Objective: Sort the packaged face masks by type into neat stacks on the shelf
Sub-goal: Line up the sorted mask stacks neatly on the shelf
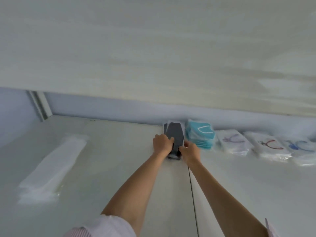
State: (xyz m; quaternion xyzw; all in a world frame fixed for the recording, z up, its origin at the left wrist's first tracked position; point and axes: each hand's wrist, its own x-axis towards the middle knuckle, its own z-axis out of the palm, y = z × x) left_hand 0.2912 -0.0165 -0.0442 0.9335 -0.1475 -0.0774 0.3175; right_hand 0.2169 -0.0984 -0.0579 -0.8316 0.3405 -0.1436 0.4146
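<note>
Five stacks stand along the white shelf (119,159); both hands squeeze the dark grey packaged masks (175,134), left hand (162,142) and right hand (190,151) gripping its sides. The long white packet (53,166) seems left to sort.

White shelf (106,151) bears mask stacks (200,135), plastic sleeve (51,166)

Dark grey masks (175,134), teal masks (200,135), pink-striped sleeve (102,226)

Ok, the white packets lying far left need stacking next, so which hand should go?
Left, probably. The left hand is nearer the white packets; the right hand would have to cross over the dark mask stack.
</note>
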